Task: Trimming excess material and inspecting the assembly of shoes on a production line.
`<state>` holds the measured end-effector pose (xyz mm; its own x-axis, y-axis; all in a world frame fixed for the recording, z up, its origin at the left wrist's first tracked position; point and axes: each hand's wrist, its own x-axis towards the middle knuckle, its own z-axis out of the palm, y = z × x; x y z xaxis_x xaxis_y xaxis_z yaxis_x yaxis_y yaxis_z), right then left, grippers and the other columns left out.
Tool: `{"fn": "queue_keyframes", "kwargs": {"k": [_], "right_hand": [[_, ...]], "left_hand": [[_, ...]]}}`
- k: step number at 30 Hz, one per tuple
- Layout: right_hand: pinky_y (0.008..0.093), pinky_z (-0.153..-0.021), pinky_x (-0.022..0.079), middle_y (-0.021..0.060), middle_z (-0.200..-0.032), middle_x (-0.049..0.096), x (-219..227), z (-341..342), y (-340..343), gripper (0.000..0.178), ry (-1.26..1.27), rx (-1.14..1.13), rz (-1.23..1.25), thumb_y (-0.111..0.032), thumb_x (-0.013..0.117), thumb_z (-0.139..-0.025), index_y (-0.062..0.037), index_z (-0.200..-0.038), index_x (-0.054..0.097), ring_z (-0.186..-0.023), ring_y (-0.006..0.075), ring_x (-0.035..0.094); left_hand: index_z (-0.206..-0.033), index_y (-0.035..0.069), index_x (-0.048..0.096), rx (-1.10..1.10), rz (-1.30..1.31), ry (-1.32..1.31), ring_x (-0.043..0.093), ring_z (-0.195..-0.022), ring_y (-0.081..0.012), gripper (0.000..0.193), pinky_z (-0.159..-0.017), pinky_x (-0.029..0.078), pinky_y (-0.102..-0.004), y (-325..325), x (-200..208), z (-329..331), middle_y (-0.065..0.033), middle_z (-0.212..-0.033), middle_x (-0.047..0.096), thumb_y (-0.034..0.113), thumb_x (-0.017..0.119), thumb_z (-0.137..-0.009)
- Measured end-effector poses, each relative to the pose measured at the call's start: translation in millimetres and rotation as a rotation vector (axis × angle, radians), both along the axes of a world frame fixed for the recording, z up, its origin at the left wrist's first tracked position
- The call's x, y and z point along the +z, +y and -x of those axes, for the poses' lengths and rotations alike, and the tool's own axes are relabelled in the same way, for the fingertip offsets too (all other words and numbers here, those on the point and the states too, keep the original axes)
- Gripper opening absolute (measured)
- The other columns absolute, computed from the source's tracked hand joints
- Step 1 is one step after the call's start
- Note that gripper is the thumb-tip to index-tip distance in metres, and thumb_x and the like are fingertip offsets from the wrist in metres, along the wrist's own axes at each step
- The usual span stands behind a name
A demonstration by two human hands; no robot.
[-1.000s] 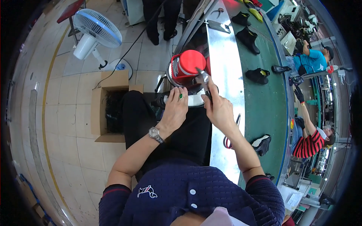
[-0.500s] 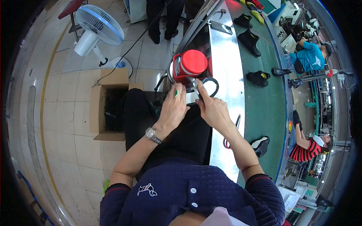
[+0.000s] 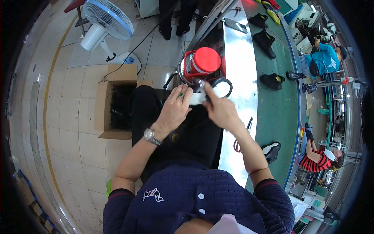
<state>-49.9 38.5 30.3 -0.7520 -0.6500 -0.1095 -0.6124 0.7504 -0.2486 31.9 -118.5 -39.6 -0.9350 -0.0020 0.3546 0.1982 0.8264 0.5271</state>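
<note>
A shoe with a white sole and a black rim (image 3: 222,89) lies sole-up across my lap, against the edge of the metal bench. The fingers of my left hand (image 3: 175,107) are closed over the near-left end of its sole. My right hand (image 3: 223,111), smeared by motion, is curled round a tool with a shiny metal head (image 3: 201,83), held over the middle of the shoe. The tool's exact kind is too blurred to make out, and part of the shoe is hidden behind my hands.
A red-lidded jug (image 3: 205,61) stands just beyond the shoe. Red-handled scissors (image 3: 237,145) and a phone (image 3: 235,25) lie on the metal bench (image 3: 238,74). Several shoes sit on the green belt (image 3: 269,113). An open carton (image 3: 102,105) and a fan (image 3: 107,21) are at left.
The whole view has shifted slightly, carrying the scene rightward. My left hand has moved a little left relative to the jug. My right hand is more blurred, still gripping the metal-headed tool.
</note>
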Motion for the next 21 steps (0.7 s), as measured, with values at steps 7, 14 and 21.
{"fn": "queue_keyframes", "kwargs": {"k": [7,14,21], "right_hand": [[0.0513,-0.07,0.05,0.0234,-0.086,0.066,11.6,12.6,38.6,0.052,-0.246,-0.117,-0.175,-0.019,0.055,-0.091,-0.012,-0.139,0.037,-0.078,0.0448,0.063],[0.029,-0.063,0.052,0.0089,-0.077,0.066,25.6,-50.3,25.8,0.056,-0.808,-0.074,0.037,-0.013,0.054,-0.095,-0.0094,-0.145,0.029,-0.064,0.0154,0.065],[0.049,-0.074,0.049,0.0236,-0.08,0.065,42.1,-49.2,-20.0,0.055,-0.732,0.319,-0.11,-0.007,0.052,-0.092,-0.0091,-0.14,0.027,-0.075,0.0404,0.065]], "left_hand": [[-0.149,0.006,0.019,0.007,-0.289,-0.115,0.017,-0.143,-0.0362,0.107,-0.114,0.022,-0.0437,-16.1,10.3,-42.1,-0.0227,-0.153,0.016,0.02,0.083,-0.064],[-0.117,-0.004,0.058,0.44,-0.611,-0.337,0.059,-0.1,-0.0318,0.05,-0.08,0.047,-0.0349,-22.4,1.9,-107.2,-0.0184,-0.109,0.059,0.036,0.064,-0.088],[-0.093,-0.005,0.066,0.417,-0.657,-0.185,0.062,-0.064,-0.0278,0.031,-0.059,0.047,-0.0326,-38.3,-8.0,-114.1,-0.0177,-0.073,0.063,0.025,0.056,-0.095]]}}
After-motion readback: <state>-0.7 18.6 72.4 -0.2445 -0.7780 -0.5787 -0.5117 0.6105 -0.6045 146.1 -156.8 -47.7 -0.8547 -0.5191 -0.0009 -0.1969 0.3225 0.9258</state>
